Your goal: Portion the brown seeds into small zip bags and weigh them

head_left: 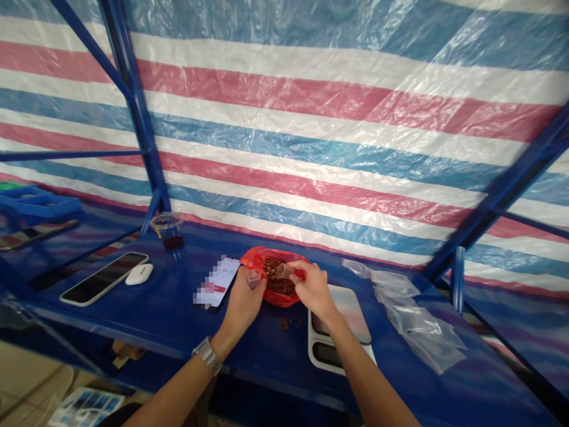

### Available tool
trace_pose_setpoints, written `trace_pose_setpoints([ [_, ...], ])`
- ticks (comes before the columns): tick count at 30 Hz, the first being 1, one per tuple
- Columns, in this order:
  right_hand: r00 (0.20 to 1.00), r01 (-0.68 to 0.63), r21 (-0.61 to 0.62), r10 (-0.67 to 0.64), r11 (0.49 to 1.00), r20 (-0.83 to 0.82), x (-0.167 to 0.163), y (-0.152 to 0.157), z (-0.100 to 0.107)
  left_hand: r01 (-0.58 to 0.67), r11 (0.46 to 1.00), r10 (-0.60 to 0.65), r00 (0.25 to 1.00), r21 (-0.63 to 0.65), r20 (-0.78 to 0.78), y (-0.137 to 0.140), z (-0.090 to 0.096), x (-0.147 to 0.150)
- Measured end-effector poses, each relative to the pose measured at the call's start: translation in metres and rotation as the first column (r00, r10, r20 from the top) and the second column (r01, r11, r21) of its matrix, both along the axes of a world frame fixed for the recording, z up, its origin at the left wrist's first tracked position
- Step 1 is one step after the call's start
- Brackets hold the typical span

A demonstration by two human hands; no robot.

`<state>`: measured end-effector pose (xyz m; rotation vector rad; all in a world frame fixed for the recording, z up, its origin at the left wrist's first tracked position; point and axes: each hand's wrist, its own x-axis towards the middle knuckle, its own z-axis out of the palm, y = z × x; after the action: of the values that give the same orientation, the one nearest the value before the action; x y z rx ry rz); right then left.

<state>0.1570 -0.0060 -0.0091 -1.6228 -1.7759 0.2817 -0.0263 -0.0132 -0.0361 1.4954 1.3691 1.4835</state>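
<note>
A red plastic bag (249, 256) lies wide open on the blue table, filled with reddish-brown dried flakes (274, 268). My left hand (242, 296) is at the bag's left edge, closed on a small clear plastic bag (253, 277); its exact shape is hard to make out. Over the flakes, my right hand (312, 287) pinches a small clear plastic cup (283, 271), tilted with its mouth among them. A white digital scale (351, 314) stands under my right forearm, partly covered by it. Several flat clear zip bags (413, 314) lie to the right.
Left of the red bag rests a lit phone (217, 281). Farther left are a dark-screened phone (106, 279), a white earbud case (139, 273) and a clear cup with dark liquid (171, 231). Blue frame posts (142, 112) and a striped sheet (311, 118) border the table.
</note>
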Motion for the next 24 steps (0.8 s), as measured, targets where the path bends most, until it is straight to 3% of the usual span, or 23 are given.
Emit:
trace_pose_setpoints([
  [7,0.991,-0.071,0.204,0.092,0.976,-0.098,-0.002,-0.012,0.015,-0.039,0.999,0.032,0.981,-0.034,-0.193,-0.006,0.006,0.003],
  [12,0.967,-0.253,0.309,0.236,0.917,0.093,-0.009,-0.026,0.023,0.020,0.998,-0.036,0.959,-0.059,-0.281,-0.011,0.008,0.013],
  [17,0.908,-0.378,0.346,0.270,0.859,0.321,-0.013,-0.032,0.024,0.008,0.997,-0.030,0.954,-0.074,-0.297,-0.012,0.004,0.015],
  [20,0.905,-0.372,0.351,0.251,0.859,0.343,-0.014,-0.032,0.024,-0.005,0.997,-0.018,0.958,-0.080,-0.287,-0.012,0.004,0.015],
  [24,0.959,-0.218,0.368,0.128,0.904,0.254,-0.009,-0.026,0.024,-0.045,0.994,0.016,0.962,-0.102,-0.273,-0.013,0.008,0.013],
])
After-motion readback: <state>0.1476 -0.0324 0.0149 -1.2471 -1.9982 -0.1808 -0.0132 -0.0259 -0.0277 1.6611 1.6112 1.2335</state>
